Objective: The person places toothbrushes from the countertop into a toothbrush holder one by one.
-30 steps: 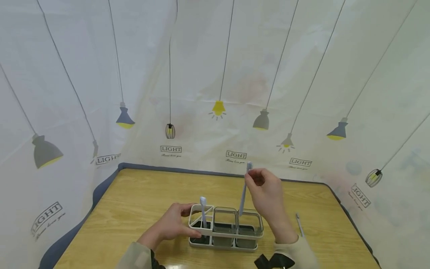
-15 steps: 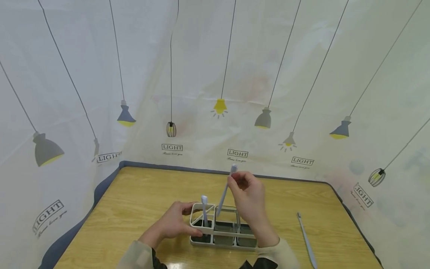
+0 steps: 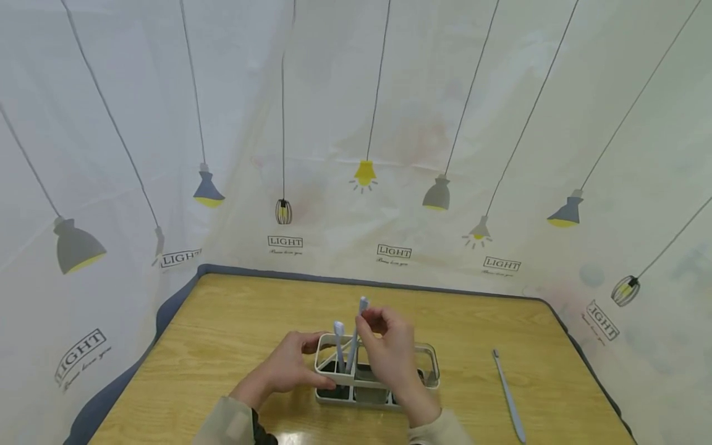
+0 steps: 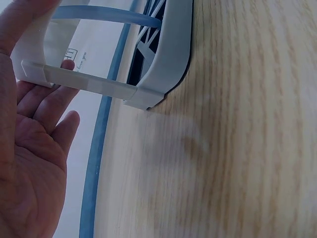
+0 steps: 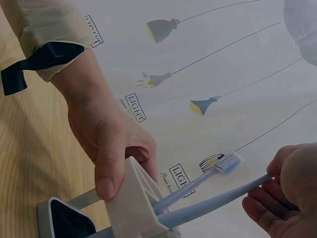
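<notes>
A white toothbrush holder (image 5: 130,206) stands on the table, its divided section at the left end. My left hand (image 3: 290,364) grips that end, thumb in front and fingers behind. One toothbrush (image 3: 338,330) leans upright in the divided section, bristles up. Close beside it, a second, pale blue toothbrush (image 5: 218,201) is pinched near its head by my right hand (image 3: 389,346). Its handle reaches down into the same section; whether it touches the bottom is hidden. In the left wrist view, a blue handle (image 4: 106,14) passes into the holder behind its rail.
A third toothbrush (image 3: 508,395) lies on the wooden table (image 3: 250,303) to the right. Clear cups sit in the holder's other places, the right one (image 3: 429,361) partly behind my right hand. A sheet printed with lamps (image 3: 334,123) hangs around the table's back and sides.
My right hand has carried its toothbrush left and down, from over the right cup, past the middle one, into the divided section. My left hand keeps its grip on the holder.
</notes>
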The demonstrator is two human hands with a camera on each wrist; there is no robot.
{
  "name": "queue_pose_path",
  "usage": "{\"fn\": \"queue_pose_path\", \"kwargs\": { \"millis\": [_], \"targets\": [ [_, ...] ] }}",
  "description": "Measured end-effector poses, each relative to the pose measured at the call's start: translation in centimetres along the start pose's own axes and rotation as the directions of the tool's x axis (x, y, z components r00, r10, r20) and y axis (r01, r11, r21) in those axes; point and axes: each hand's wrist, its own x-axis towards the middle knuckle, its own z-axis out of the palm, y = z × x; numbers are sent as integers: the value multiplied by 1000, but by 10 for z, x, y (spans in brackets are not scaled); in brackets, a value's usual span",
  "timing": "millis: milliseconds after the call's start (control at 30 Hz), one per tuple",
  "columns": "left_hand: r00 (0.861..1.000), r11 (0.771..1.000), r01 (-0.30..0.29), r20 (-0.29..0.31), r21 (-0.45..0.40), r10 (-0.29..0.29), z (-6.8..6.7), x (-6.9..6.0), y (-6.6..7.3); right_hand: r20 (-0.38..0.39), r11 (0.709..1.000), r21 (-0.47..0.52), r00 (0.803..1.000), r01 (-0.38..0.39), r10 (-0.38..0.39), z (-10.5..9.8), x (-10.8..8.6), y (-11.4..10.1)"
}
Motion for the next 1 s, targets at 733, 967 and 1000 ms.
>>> {"fn": "queue_pose_path", "kwargs": {
  "millis": [733, 967, 1000],
  "targets": [
    [1000, 1000, 4, 3, -17, -4, 0, 0, 1, 65, 996, -29, 994, -88, 90, 14, -24, 27],
    [1000, 1000, 4, 8, -25, -4, 0, 0, 2, 67, 994, -57, 993, -89, 93, 15, -27, 29],
    [1000, 1000, 4, 7, -22, -4, 1, 0, 2, 67, 993, -67, 993, -95, 99, 15, -28, 29]
  ]
}}
